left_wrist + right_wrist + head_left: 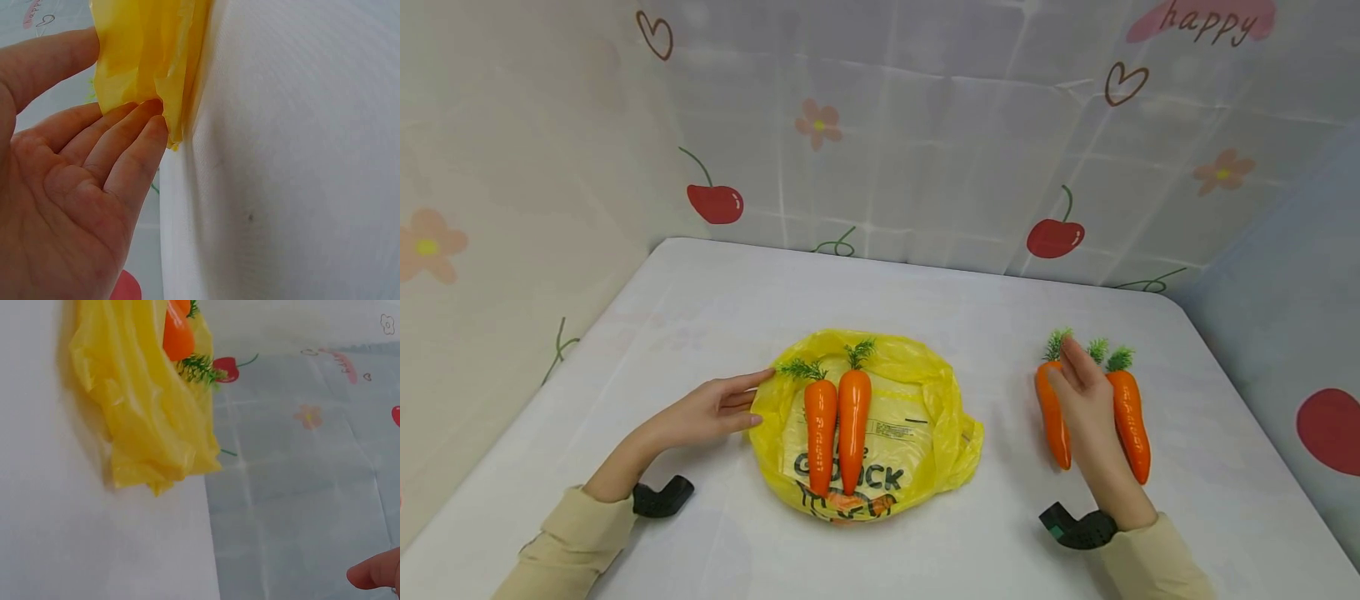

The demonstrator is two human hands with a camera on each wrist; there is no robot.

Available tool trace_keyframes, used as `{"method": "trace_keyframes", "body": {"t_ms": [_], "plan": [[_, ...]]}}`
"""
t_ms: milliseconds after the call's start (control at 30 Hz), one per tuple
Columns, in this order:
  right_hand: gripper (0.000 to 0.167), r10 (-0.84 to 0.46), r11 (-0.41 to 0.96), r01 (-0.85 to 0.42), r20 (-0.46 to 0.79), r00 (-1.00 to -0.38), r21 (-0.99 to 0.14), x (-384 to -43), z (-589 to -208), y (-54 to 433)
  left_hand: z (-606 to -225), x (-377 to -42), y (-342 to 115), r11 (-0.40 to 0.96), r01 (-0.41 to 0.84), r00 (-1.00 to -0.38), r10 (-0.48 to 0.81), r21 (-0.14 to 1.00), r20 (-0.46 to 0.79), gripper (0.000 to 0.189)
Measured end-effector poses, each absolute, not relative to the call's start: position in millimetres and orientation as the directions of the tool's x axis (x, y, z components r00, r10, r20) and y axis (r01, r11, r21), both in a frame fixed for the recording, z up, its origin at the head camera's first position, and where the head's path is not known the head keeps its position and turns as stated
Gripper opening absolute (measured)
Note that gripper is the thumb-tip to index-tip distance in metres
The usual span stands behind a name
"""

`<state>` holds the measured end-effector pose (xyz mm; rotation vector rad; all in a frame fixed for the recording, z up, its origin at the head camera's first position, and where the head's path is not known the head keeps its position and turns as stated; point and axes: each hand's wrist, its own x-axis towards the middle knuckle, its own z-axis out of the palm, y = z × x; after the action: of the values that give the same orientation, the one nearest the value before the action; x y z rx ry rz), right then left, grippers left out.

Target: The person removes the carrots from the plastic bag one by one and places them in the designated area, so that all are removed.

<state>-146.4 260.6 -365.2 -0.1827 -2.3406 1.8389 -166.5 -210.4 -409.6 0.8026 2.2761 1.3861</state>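
A yellow plastic bag (958,400) lies rolled open on the white table, its mouth facing up. Two orange carrots with green tops, a left one (821,425) and a right one (854,417), lie side by side on it. My left hand (707,410) holds the bag's left rim; in the left wrist view its fingers (128,137) overlap the yellow film. Over at the right, my right hand (1086,408) is above more carrots, fingers extended. One carrot (1051,408) shows left of it, another (1129,421) right, and green leaves (1097,350) peek out behind. The hand hides what is beneath it.
The white table (715,317) carries everything. Patterned sheets with cherries, hearts and flowers hang behind it (925,167) and along both sides. Each wrist wears a black device, one at the left wrist (662,497) and one at the right wrist (1081,529).
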Motion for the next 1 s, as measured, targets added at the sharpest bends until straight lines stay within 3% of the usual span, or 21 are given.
{"method": "trace_keyframes", "body": {"t_ms": [433,1000], "plan": [[0.054,0.082,0.135,-0.116,0.127,-0.988,-0.984,-157.0,-347.5,202.5,-410.3,-167.0,-210.9,0.354,0.277,-0.776,0.63,0.893,-0.008,0.064],[0.058,-0.181,0.071,-0.072,0.059,-0.982,-0.995,-154.7,-379.0,125.2,-411.0,-167.0,-211.1,0.353,0.307,-0.765,0.644,0.884,0.009,0.064]]}}
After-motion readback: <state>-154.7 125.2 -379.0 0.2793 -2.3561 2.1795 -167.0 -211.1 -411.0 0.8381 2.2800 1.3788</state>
